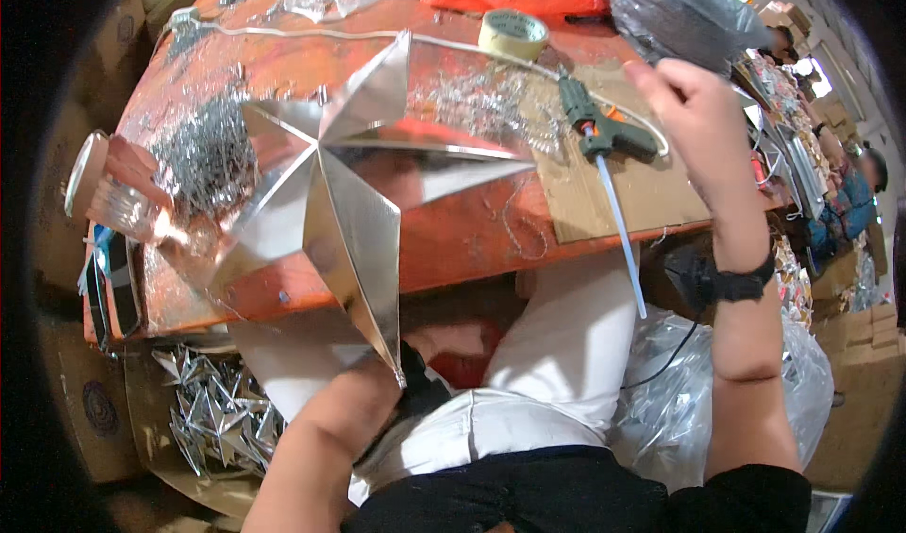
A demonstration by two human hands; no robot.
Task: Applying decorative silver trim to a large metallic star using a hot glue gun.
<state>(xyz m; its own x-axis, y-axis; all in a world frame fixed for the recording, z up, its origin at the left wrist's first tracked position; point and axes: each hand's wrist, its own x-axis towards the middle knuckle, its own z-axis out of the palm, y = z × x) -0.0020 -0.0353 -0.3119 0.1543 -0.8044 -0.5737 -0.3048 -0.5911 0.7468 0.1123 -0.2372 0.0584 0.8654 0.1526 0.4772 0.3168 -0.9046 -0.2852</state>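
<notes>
One silver five-pointed star [354, 217] sits left of the right hand [696, 122], fingers clenched; its lower point slants toward the nearer left forearm [326, 439], left fingers hidden, grip unclear.

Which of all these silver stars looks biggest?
The single star in mid-view, seen against the orange-red table. It looks far larger than the small stars heaped together in the cardboard box at lower left.

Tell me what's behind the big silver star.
Past the edges of the silver star, the red table and a white cord crossing behind its top point show. Whatever its faces cover cannot be seen.
</notes>
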